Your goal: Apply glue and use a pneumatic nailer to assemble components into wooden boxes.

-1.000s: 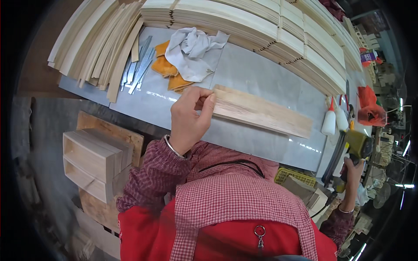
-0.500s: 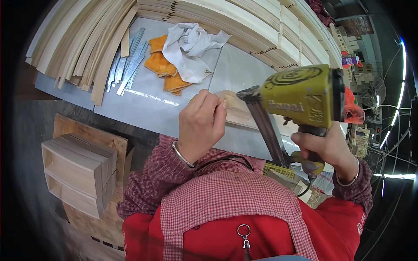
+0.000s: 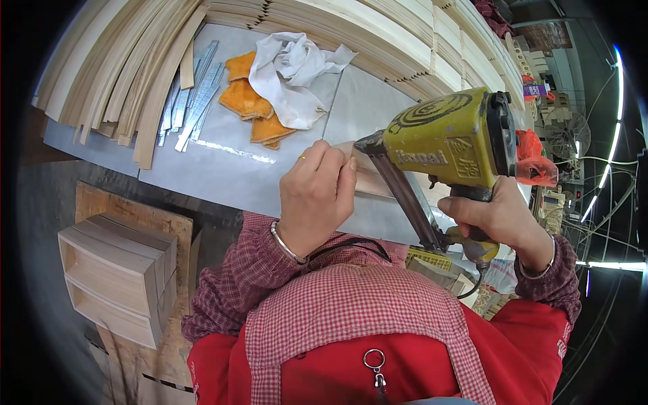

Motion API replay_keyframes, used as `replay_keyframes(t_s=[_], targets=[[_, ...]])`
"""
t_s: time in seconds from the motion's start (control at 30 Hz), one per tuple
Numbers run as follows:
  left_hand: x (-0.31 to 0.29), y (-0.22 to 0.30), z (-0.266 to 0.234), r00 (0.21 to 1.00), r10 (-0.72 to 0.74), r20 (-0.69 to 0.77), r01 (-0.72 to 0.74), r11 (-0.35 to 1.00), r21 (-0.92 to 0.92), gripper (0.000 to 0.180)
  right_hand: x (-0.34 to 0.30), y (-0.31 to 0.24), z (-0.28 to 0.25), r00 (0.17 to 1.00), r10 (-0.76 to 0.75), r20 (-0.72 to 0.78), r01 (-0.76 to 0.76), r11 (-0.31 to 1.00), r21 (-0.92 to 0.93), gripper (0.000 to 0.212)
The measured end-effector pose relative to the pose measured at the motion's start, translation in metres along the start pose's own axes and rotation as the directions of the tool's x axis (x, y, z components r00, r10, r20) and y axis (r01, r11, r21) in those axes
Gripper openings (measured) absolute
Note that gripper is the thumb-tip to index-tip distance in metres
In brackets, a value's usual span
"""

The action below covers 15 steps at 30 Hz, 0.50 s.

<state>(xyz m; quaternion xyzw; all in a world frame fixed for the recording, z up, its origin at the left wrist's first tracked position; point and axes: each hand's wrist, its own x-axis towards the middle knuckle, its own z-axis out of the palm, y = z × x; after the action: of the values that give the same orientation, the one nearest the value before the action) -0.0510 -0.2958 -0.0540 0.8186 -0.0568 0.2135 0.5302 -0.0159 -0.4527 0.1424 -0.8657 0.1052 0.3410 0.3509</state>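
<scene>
My right hand (image 3: 505, 217) is wrapped around the handle of a yellow-green pneumatic staple gun (image 3: 442, 143). The gun's nose rests at or just above the corner of a pale wooden piece (image 3: 372, 181) lying on the table, close to my left fingertips. My left hand (image 3: 314, 190) is closed, thumb against the curled fingers, around the near-left end of that piece. The fingers hide this end, and the gun's magazine covers part of the rest. A thin air hose (image 3: 476, 280) hangs from the bottom of the gun's handle.
Behind my hands a white cloth (image 3: 287, 81) and orange cloths (image 3: 246, 100) lie on the grey table (image 3: 209, 175). Silver staple strips (image 3: 196, 101) sit beside long wooden strips (image 3: 128, 74). Stacked boards (image 3: 378, 34) line the back. Wooden drawer-like boxes (image 3: 115, 270) stand lower left.
The gun has tipped slightly, its rear end moving up and left, with its nose still by my left fingers. My left hand keeps its hold; the whole view has shifted a little.
</scene>
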Motion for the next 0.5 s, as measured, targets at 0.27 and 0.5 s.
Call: replay_keyframes(t_s=[0.27,0.5], targets=[[0.000,0.000,0.000,1.000,-0.006,-0.001,0.006,1.000,-0.010,0.009,-0.003,-0.012,0.002,0.998,0.061,-0.013,-0.062,0.995,-0.074,0.037],[0.011,-0.002,-0.012,0.974,-0.187,0.127,0.207,0.964,-0.168,0.010,-0.019,0.004,-0.001,0.992,0.094,-0.082,-0.104,0.987,-0.120,0.040]])
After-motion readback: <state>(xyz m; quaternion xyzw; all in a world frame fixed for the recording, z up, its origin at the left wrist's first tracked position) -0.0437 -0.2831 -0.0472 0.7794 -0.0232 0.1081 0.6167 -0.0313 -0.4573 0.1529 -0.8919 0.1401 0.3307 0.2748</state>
